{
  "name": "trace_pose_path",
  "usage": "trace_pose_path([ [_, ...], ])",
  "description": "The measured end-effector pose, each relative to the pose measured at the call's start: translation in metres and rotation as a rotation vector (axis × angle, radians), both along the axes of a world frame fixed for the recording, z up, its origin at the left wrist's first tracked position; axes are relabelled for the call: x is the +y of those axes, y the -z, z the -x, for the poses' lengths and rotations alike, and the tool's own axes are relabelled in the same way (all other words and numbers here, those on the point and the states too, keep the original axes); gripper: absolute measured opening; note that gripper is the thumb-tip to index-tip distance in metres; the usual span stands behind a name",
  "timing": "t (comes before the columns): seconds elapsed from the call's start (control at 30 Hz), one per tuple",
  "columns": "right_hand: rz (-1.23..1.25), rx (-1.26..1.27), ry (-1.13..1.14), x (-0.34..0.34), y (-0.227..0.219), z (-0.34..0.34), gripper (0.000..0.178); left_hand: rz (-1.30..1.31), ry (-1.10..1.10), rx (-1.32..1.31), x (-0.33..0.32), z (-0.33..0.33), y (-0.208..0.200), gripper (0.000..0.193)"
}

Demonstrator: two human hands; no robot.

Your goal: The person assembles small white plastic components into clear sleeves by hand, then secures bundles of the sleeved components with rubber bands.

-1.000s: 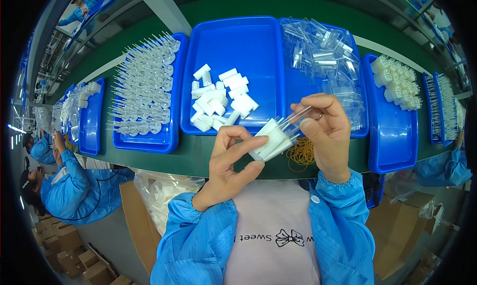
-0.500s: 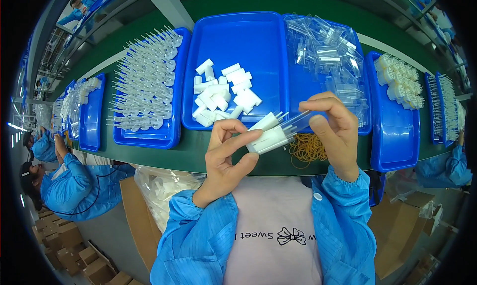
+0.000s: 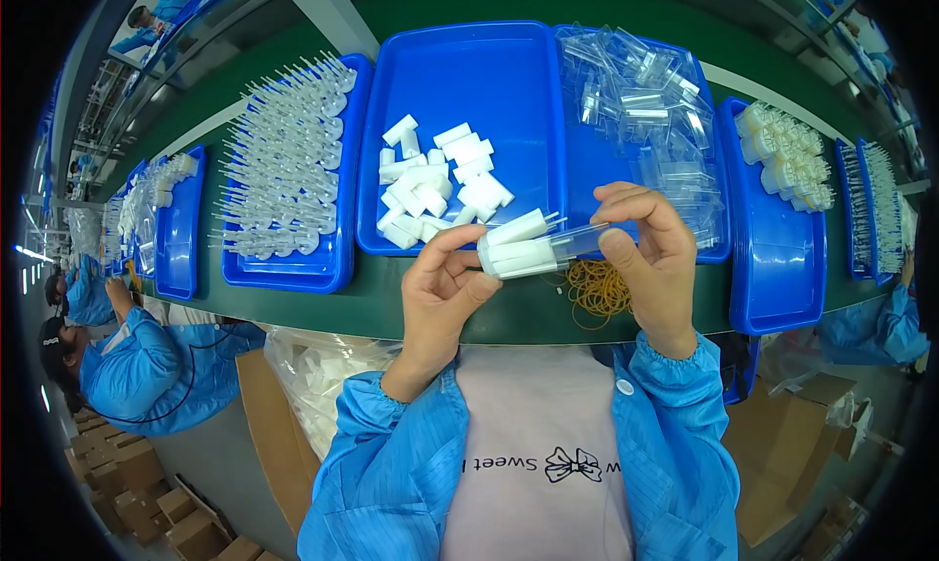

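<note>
One white-block, clear-rod plastic assembly (image 3: 526,256) over green bench (image 3: 362,310): left hand (image 3: 438,287) clamped on its base end, right hand (image 3: 655,258) pinching clear flat strip (image 3: 583,240). Likely light, rods fragile; grip blocks.

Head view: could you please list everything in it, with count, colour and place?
Table: 1, green, across the view
Trays: several, blue, on table
Blocks: many, white, centre tray
Clear pieces: many, colourless, tray right of centre
Stemmed parts: many, whitish, tray left of centre
Banded bundles: several, whitish, far-right tray
Rubber bands: many, yellow-brown, near table edge
Bag: 1, clear, below table, left
Cartons: several, brown, both lower sides
Co-workers: several, blue clothing, edges
Post: 1, grey, top left
Held bundle: 1, white and clear, centre
Shirt: 1, pinkish, bottom
Sleeves: 2, blue, bottom
Left hand: 1, bare, gripping held bundle
Right hand: 1, bare, at its clear end
</note>
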State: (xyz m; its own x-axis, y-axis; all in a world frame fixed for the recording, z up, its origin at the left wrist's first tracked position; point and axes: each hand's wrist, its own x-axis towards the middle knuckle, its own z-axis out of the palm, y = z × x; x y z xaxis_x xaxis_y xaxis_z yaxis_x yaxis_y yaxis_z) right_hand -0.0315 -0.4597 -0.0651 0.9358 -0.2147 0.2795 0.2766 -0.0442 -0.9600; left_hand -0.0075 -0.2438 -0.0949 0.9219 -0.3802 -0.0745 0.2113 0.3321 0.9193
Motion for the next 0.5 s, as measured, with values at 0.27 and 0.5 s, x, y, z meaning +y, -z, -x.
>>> trace_pose_path([
  [0.27, 0.063, -0.013, 0.021, 0.0012, -0.0025, 0.0021, 0.014, 0.104, -0.015, -0.180, -0.0013, -0.0024, -0.0045, 0.046],
  [0.5, 0.138, -0.091, 0.061, 0.0049, -0.0043, 0.0068, 0.013, 0.104, -0.043, -0.093, -0.0016, -0.0005, -0.0027, 0.047],
])
